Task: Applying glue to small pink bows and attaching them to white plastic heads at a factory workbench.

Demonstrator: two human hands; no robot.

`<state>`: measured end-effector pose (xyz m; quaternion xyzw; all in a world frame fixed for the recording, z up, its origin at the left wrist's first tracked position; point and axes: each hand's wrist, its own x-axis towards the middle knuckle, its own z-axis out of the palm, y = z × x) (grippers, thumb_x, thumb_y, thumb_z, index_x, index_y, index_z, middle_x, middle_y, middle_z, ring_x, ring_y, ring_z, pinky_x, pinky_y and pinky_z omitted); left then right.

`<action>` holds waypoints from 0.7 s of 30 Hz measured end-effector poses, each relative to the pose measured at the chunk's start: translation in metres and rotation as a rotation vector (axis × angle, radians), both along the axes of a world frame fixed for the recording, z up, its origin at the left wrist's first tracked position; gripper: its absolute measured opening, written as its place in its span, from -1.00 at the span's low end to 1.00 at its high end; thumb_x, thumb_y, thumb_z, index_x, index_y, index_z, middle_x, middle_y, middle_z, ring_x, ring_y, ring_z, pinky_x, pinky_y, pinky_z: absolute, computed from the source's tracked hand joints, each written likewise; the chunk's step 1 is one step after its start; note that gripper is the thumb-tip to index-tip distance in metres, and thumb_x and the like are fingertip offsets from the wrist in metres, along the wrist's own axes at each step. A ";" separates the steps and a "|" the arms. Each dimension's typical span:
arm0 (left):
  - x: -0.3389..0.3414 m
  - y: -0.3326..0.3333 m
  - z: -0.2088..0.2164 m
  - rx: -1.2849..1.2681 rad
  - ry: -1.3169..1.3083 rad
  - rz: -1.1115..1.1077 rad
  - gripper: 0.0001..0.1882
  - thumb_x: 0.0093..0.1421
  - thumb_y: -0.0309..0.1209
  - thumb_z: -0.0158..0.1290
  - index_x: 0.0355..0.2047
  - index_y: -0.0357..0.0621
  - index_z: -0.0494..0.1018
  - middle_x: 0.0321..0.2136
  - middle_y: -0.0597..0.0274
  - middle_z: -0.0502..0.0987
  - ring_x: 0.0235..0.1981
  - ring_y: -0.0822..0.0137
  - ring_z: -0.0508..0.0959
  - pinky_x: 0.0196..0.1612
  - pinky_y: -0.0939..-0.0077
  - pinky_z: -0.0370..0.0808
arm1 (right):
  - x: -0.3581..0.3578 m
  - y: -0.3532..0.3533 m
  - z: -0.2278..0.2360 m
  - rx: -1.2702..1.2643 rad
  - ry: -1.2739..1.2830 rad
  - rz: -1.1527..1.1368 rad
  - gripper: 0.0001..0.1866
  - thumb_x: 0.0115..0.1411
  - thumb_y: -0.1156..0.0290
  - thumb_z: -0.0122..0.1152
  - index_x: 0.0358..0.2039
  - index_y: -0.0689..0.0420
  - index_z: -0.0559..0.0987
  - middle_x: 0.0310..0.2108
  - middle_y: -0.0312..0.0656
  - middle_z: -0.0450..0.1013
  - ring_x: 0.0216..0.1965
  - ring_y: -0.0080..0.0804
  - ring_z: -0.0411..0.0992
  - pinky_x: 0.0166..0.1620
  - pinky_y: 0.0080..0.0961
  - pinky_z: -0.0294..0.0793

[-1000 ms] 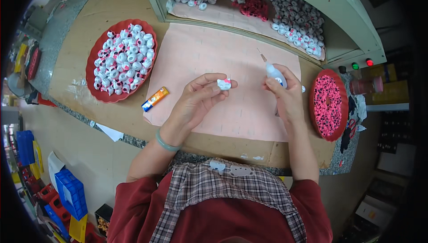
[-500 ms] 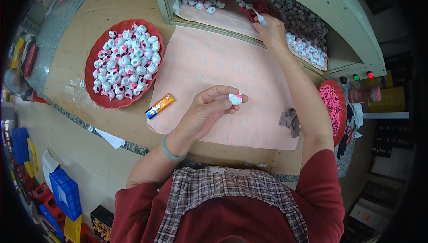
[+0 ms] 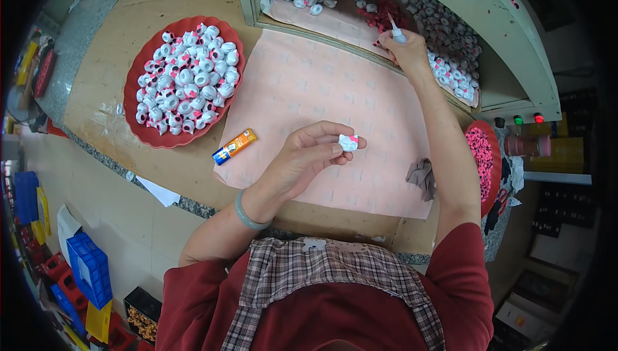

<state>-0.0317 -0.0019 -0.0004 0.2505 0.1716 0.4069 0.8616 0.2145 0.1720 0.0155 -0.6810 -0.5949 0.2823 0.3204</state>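
My left hand, with a pale green bangle at its wrist, pinches a small white animal-head-like piece with a pink spot between thumb and fingers. This piece is above the pink patterned sheet on the table. Up at the front of the cabinet opening, my right hand grips a small white squeeze bottle with a thin pointed nozzle. The nozzle points at a heap of tiny dark red parts inside the cabinet. Rows of similar white pieces lie around that heap.
At the left, a red scalloped bowl is heaped with white-and-pink pieces. Beside it lies an orange-and-blue box. A grey cloth and a red bowl of pink bits are at right. The cabinet borders the back.
My right hand has drawn the bottle slightly back from the red heap, its nozzle now tilted upward. My left hand keeps hold of the white piece. The whole view has shifted slightly.
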 end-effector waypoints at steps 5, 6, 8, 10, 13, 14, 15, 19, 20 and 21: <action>0.002 0.000 -0.004 0.010 -0.002 0.005 -0.73 0.16 -0.56 -0.03 -0.10 -0.21 0.42 -0.13 -0.06 0.49 -0.27 0.45 0.50 -0.15 0.62 0.45 | -0.001 -0.021 0.004 -0.016 0.293 0.000 -0.88 0.08 0.39 0.21 -0.44 0.18 0.56 -0.65 -0.38 0.40 -0.66 -0.74 0.24 -0.60 -0.76 0.15; 0.002 0.000 -0.005 0.015 -0.007 0.007 -0.73 0.17 -0.56 -0.03 -0.09 -0.21 0.42 -0.13 -0.06 0.49 -0.27 0.45 0.50 -0.16 0.63 0.45 | 0.000 -0.022 0.003 -0.015 0.306 -0.005 -0.87 0.08 0.39 0.22 -0.43 0.18 0.56 -0.65 -0.37 0.40 -0.66 -0.72 0.26 -0.60 -0.75 0.17; 0.002 0.000 -0.005 0.012 -0.001 0.011 -0.73 0.17 -0.56 -0.03 -0.09 -0.21 0.42 -0.13 -0.06 0.49 -0.27 0.46 0.50 -0.16 0.63 0.45 | 0.000 -0.024 0.000 -0.014 0.331 -0.013 -0.87 0.08 0.39 0.22 -0.41 0.18 0.56 -0.65 -0.35 0.42 -0.66 -0.68 0.29 -0.58 -0.74 0.20; 0.001 -0.001 -0.005 0.002 0.008 0.021 -0.73 0.17 -0.55 -0.04 -0.09 -0.21 0.42 -0.13 -0.06 0.49 -0.28 0.46 0.50 -0.16 0.63 0.45 | 0.000 -0.031 0.001 -0.015 0.410 -0.015 -0.87 0.08 0.40 0.22 -0.40 0.18 0.55 -0.62 -0.34 0.43 -0.65 -0.67 0.31 -0.57 -0.72 0.23; 0.000 -0.001 -0.005 -0.011 0.015 0.060 -0.72 0.18 -0.55 -0.04 -0.08 -0.23 0.41 -0.14 -0.06 0.49 -0.28 0.47 0.50 -0.17 0.64 0.45 | -0.007 -0.053 0.009 -0.029 0.567 -0.023 -0.86 0.07 0.42 0.21 -0.37 0.19 0.54 -0.56 -0.31 0.45 -0.63 -0.64 0.36 -0.55 -0.69 0.31; 0.000 0.000 -0.004 -0.017 0.018 0.077 -0.72 0.18 -0.55 -0.04 -0.07 -0.23 0.41 -0.14 -0.06 0.49 -0.28 0.48 0.50 -0.17 0.65 0.45 | -0.010 -0.063 0.011 -0.057 0.623 0.007 -0.86 0.09 0.43 0.20 -0.35 0.19 0.53 -0.55 -0.30 0.45 -0.61 -0.63 0.36 -0.53 -0.69 0.32; -0.001 0.000 -0.004 -0.032 0.022 0.075 -0.72 0.18 -0.55 -0.04 -0.07 -0.23 0.41 -0.14 -0.06 0.49 -0.28 0.48 0.50 -0.17 0.65 0.45 | -0.015 -0.075 0.013 -0.089 0.679 0.035 -0.86 0.10 0.43 0.18 -0.33 0.20 0.52 -0.54 -0.29 0.45 -0.59 -0.63 0.36 -0.50 -0.68 0.33; -0.002 0.003 -0.003 -0.053 0.024 0.137 -0.68 0.18 -0.54 -0.03 -0.03 -0.25 0.38 -0.13 -0.06 0.49 -0.28 0.48 0.50 -0.15 0.66 0.45 | -0.040 -0.123 0.025 -0.186 0.819 0.048 -0.87 0.13 0.46 0.15 -0.31 0.21 0.50 -0.49 -0.26 0.45 -0.55 -0.61 0.38 -0.45 -0.66 0.38; -0.001 0.004 -0.004 -0.033 0.047 0.145 -0.68 0.18 -0.53 -0.01 -0.03 -0.25 0.39 -0.14 -0.03 0.50 -0.28 0.45 0.50 -0.14 0.63 0.45 | -0.043 -0.135 0.027 -0.207 0.855 0.039 -0.88 0.13 0.48 0.14 -0.31 0.22 0.49 -0.47 -0.25 0.45 -0.54 -0.60 0.38 -0.44 -0.66 0.40; -0.001 0.004 -0.005 -0.013 0.070 0.152 -0.68 0.18 -0.52 0.00 -0.03 -0.24 0.39 -0.15 0.00 0.50 -0.27 0.43 0.50 -0.13 0.61 0.45 | -0.044 -0.145 0.027 -0.218 0.861 0.027 -0.88 0.13 0.48 0.14 -0.31 0.22 0.49 -0.47 -0.25 0.45 -0.54 -0.60 0.38 -0.44 -0.66 0.40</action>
